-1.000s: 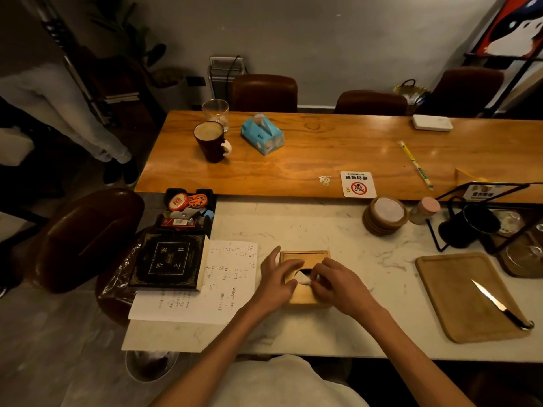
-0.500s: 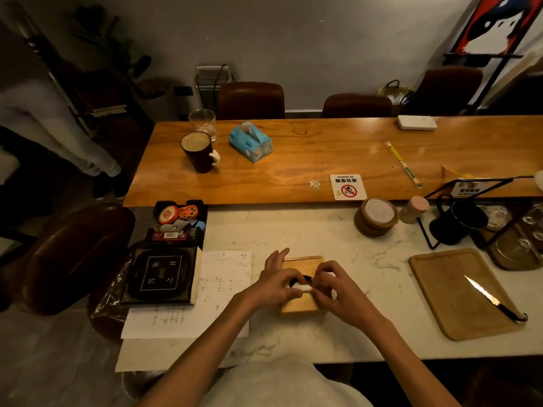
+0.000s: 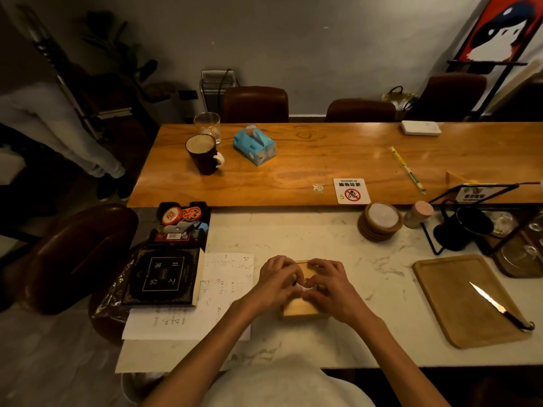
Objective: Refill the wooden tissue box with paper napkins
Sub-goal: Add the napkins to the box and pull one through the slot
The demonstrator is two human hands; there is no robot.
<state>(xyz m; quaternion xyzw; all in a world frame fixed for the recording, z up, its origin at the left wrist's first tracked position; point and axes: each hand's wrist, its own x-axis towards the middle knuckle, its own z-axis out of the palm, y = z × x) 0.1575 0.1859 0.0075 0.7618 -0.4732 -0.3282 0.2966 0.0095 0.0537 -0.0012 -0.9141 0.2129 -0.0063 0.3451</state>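
The small wooden tissue box (image 3: 299,307) lies on the white marble counter (image 3: 323,239) right in front of me. My left hand (image 3: 279,282) and my right hand (image 3: 330,286) both rest on its lid, fingers curled over the far edge and thumbs meeting at the middle slot. A bit of white napkin (image 3: 302,286) shows between the thumbs at the slot. Most of the lid is hidden under my hands. A blue soft pack of tissues (image 3: 255,145) lies on the wooden table beyond.
A written paper sheet (image 3: 226,289) and a black book (image 3: 163,277) lie left of the box. To the right is a wooden board (image 3: 458,301) with a knife (image 3: 499,306). Stacked coasters (image 3: 380,220), a dark mug (image 3: 204,154) and a glass (image 3: 207,126) stand farther off.
Both hands have closed over the box top, fingers now hooked on its far edge. The napkin at the slot is more covered than before. The view shifted slightly.
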